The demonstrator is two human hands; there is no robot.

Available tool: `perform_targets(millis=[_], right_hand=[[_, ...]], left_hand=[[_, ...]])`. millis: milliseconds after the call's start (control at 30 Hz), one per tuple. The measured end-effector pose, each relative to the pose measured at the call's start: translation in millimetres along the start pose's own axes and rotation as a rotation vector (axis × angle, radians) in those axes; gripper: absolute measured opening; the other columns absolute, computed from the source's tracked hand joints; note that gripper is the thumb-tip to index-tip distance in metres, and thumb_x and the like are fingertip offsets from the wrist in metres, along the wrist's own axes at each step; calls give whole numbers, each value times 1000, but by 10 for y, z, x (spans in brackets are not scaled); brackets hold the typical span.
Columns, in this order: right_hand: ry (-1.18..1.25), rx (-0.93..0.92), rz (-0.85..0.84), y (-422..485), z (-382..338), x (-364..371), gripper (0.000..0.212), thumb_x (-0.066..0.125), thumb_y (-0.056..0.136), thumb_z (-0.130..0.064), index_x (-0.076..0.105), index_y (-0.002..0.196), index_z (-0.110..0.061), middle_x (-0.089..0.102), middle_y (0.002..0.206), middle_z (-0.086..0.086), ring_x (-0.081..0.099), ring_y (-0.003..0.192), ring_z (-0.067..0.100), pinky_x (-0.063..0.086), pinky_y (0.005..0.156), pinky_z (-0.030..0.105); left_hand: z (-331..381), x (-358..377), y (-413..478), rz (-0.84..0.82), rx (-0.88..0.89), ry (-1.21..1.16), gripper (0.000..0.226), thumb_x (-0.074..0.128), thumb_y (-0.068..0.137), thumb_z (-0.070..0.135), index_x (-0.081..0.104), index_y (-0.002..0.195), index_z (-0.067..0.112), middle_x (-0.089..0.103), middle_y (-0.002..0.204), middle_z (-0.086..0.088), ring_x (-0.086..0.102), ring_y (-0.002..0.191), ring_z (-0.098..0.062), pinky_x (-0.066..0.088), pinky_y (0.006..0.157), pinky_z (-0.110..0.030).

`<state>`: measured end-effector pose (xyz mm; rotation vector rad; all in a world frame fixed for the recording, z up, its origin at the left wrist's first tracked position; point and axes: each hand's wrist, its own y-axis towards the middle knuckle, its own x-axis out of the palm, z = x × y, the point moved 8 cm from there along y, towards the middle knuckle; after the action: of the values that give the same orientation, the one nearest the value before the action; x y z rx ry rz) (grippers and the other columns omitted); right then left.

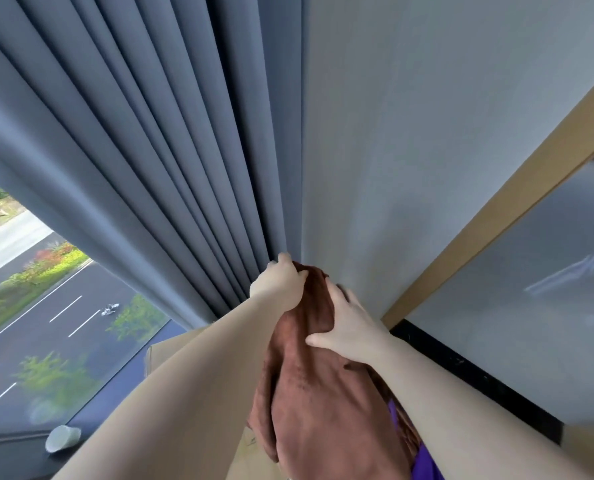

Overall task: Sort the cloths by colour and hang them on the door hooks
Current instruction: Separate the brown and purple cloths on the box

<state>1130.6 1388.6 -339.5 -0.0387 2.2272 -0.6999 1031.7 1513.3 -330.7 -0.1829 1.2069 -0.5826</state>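
Hanging in long folds from far centre toward the near edge: a rust-brown plush cloth, bunching at its top against the grey wall, being gripped there by the left hand and touched by the right hand. Peeking out beneath, near right: a purple cloth.

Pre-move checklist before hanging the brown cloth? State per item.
1. Left hand grips the top of the brown cloth: ok.
2. Right hand rests on the cloth, steadying it against the wall: ok.
3. Door hook in sight: not ok, none visible.
4. Cloth caught on a hook: cannot tell, the hands cover its top.
5. Purple cloth kept apart from the brown one: cannot tell, it shows just under the brown one.
6. Curtain clear of the left hand: cannot tell, it is right beside the fingers.
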Motion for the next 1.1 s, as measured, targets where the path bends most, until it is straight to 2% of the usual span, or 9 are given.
perform_targets(millis=[100,167,333,433,567,667,767,900,1100], right_hand=[[10,34,0,113,1,68,119,77,78,-55,-4,162,-36,1,170,-7,19,155,22,34,118,42],[40,54,-14,168,6,120,119,77,77,-54,-5,162,-38,3,170,-7,21,154,22,36,118,45],[21,121,0,222,104,153,111,74,82,-55,1,163,-35,8,168,-6,26,152,21,39,115,45],[30,143,-2,226,168,221,108,72,84,-56,1,163,-36,10,168,-5,25,152,23,40,114,45],[76,158,-10,193,176,286,108,71,85,-55,-1,162,-36,11,168,-3,21,153,22,38,117,44],[70,152,2,158,156,219,107,72,85,-56,1,163,-35,12,168,-2,21,153,23,34,119,44],[116,131,31,93,166,100,109,75,80,-59,6,162,-39,17,165,-7,31,149,22,43,112,46],[175,119,69,-69,238,-57,117,80,73,-62,9,162,-36,19,167,-8,25,153,18,32,121,40],[240,173,105,-458,549,-338,117,79,72,-67,11,162,-38,17,169,-10,30,152,19,33,118,40]], left_hand=[[149,-63,67,118,173,248,40,51,103,32,45,139,16,47,137,-12,45,128,-33,40,102,-43],[220,-70,116,134,264,328,31,51,101,23,54,130,16,49,130,-11,48,121,-32,43,99,-40],[188,256,234,-218,288,223,32,42,106,25,69,115,11,62,122,-11,57,118,-29,44,90,-31],[144,346,259,-299,264,180,34,48,106,27,69,126,10,65,129,-12,59,121,-28,45,97,-32],[181,385,198,-348,315,283,36,41,109,28,66,119,4,62,121,-18,56,115,-31,34,78,-26],[203,337,215,-336,324,318,34,42,107,31,68,114,9,60,118,-15,58,99,-27,39,78,-28],[285,257,284,-302,326,340,29,43,105,30,62,90,13,63,106,-9,56,91,-25,43,77,-32],[502,73,259,-215,308,324,32,43,104,36,59,91,13,62,102,-9,61,93,-29,47,76,-35],[1050,78,-32,-168,390,199,23,47,103,33,61,108,15,62,106,-4,57,99,-27,44,80,-32]])
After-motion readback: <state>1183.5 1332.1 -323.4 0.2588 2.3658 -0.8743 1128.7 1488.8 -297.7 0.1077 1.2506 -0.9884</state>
